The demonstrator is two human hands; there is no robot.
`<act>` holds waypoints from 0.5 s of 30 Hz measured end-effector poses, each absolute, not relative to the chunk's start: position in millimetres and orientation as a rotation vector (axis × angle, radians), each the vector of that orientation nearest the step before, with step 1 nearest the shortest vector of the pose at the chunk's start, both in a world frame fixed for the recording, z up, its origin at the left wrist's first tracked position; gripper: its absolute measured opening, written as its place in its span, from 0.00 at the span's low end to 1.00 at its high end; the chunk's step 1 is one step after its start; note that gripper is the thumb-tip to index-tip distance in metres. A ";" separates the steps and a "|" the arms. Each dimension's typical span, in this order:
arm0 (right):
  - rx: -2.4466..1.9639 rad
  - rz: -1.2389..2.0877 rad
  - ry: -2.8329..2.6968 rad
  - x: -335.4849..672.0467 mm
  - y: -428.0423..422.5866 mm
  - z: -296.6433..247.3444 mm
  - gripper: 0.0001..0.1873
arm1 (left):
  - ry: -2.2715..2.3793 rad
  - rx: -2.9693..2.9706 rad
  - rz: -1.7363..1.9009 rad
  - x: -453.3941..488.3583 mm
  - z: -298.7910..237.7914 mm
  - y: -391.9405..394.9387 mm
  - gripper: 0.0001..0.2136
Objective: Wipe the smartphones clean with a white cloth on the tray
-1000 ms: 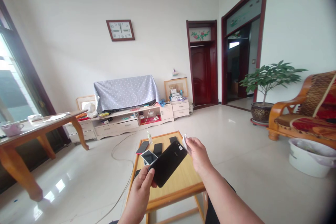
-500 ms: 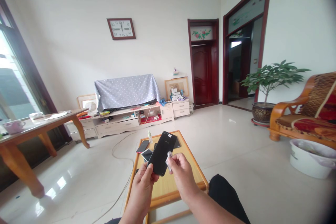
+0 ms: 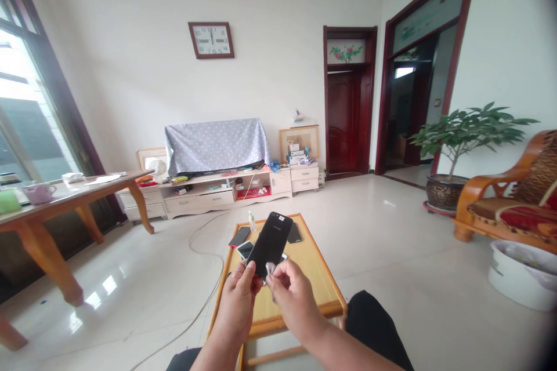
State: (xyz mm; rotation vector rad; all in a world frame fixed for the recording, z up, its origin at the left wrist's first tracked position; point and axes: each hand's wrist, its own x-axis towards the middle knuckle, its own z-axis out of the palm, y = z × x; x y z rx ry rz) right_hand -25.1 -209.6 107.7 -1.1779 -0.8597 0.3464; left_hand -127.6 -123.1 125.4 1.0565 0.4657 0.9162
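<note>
Above the wooden tabletop (image 3: 310,264), the left grip (image 3: 237,301) clenches a black vivo phone (image 3: 270,243), the right grip (image 3: 296,301) pinching a white wipe (image 3: 270,271) against its back.

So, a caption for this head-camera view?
Left hand holds a black vivo phone; right hand presses a white cloth against it.

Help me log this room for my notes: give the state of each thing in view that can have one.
Left hand, holding the black phone
Black phone, tilted, back facing the camera
Right hand, pinching the white wipe
White wipe, pressed against the phone's lower part
Small bottle, upright on the wooden table
Door, shut
Dotted cloth, draped over something long
</note>
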 end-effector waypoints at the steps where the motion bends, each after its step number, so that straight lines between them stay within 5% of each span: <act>1: -1.199 0.325 -0.901 -25.6 -210.9 106.3 0.14 | 0.465 1.068 0.911 -128.0 124.0 -122.4 0.12; 8: -1.252 0.165 -0.739 26.9 -199.1 141.7 0.15 | 0.448 1.151 0.900 -127.6 127.5 -130.4 0.13; 15: -1.272 0.209 -0.979 -18.5 -214.1 108.1 0.11 | 0.515 1.198 0.913 -127.6 124.5 -124.4 0.16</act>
